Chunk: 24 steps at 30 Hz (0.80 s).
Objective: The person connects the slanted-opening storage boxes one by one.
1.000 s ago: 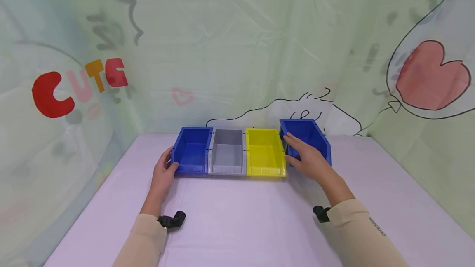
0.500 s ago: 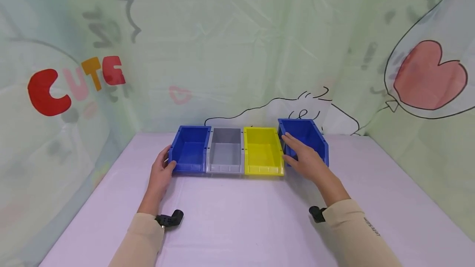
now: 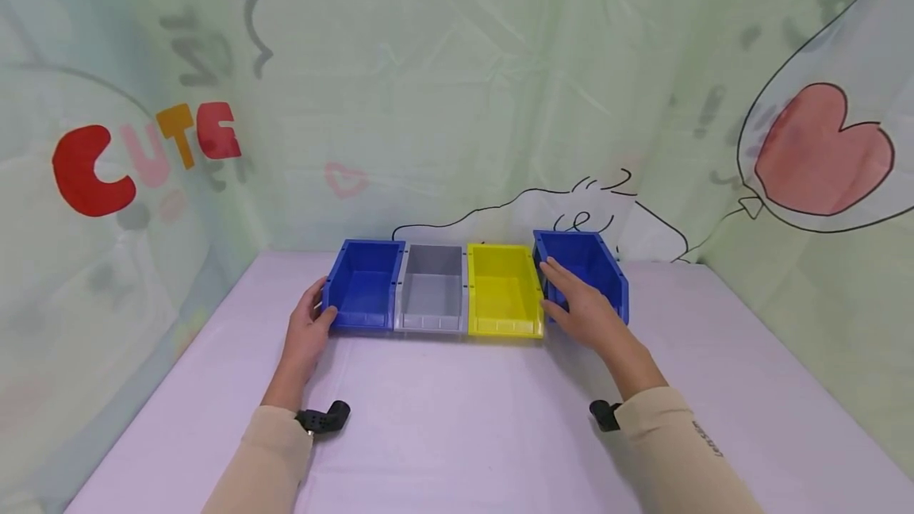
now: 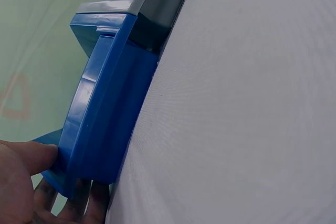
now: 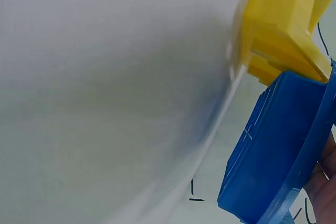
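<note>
Several storage bins stand side by side in the head view. My left hand (image 3: pixel 307 326) grips the left blue bin (image 3: pixel 364 292) at its outer front corner. In the left wrist view its thumb (image 4: pixel 39 156) lies on the rim, and the other fingers are under and behind that corner. A grey bin (image 3: pixel 432 292) and a yellow bin (image 3: pixel 504 292) follow to the right. My right hand (image 3: pixel 589 314) holds the right blue bin (image 3: pixel 581 256) near its left wall; the exact grip is partly hidden. In the right wrist view this blue bin (image 5: pixel 278 140) appears raised off the table beside the yellow one.
A pale lilac cloth covers the table (image 3: pixel 443 419). Behind and at both sides hangs a printed curtain (image 3: pixel 457 101), close to the back of the bins. Small black wrist cameras are strapped over both sleeves.
The whole head view has shifted slightly. Both hands keep their places on the two blue bins, and the bins stay in the same arrangement.
</note>
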Available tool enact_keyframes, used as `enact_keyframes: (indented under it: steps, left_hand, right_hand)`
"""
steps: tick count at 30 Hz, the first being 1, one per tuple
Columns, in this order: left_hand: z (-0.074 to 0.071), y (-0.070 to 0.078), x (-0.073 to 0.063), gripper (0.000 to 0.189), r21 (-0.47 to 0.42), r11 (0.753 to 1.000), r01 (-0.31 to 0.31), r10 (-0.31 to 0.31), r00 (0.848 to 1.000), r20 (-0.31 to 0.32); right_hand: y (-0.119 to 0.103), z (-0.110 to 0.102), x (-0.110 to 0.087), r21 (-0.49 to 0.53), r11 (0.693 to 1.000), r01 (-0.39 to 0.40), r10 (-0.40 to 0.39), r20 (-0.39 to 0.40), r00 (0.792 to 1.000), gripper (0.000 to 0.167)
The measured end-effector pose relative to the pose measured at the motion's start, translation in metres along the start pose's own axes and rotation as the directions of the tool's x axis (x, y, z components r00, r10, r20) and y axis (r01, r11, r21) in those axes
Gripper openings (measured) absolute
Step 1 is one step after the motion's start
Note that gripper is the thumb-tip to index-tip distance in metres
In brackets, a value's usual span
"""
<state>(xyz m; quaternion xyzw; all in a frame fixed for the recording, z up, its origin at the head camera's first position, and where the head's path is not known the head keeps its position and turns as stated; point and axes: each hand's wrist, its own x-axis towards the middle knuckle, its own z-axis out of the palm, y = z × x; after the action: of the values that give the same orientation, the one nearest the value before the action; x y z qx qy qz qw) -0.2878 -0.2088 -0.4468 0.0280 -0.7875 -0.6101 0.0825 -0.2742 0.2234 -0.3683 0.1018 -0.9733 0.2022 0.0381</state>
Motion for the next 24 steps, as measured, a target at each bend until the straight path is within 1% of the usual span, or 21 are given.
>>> enact_keyframes:
  steps: [3, 6, 11, 14, 24]
  left_hand:
    - [0.0008, -0.0007, 0.0005, 0.060, 0.004, 1.000, 0.006, -0.006, 1.000, 0.004]
    - [0.0005, -0.0002, 0.0009, 0.060, 0.005, 1.000, 0.007, -0.007, 1.000, 0.006]
    - [-0.0003, 0.0046, 0.0002, 0.059, 0.006, 1.000, -0.001, 0.001, 1.000, -0.003]
    - [-0.0007, 0.0061, -0.0002, 0.059, 0.004, 1.000, -0.005, 0.005, 1.000, -0.006]
    - [-0.0003, 0.0042, -0.0018, 0.060, 0.019, 1.000, 0.017, -0.017, 1.000, -0.002]
  right_hand:
    - [0.0022, 0.0036, -0.0010, 0.004, 1.000, -0.008, 0.008, 0.006, 1.000, 0.073]
    - [0.0042, 0.0058, -0.0021, 0.004, 1.000, 0.001, -0.001, 0.001, 1.000, 0.072]
    - [0.0036, 0.0045, -0.0018, 0.003, 1.000, 0.014, -0.014, -0.007, 1.000, 0.072]
    - [0.0021, 0.0038, -0.0008, 0.002, 1.000, 0.008, -0.008, 0.001, 1.000, 0.073]
    - [0.0027, 0.0099, -0.0003, 0.010, 1.000, -0.025, 0.025, 0.026, 0.999, 0.073]
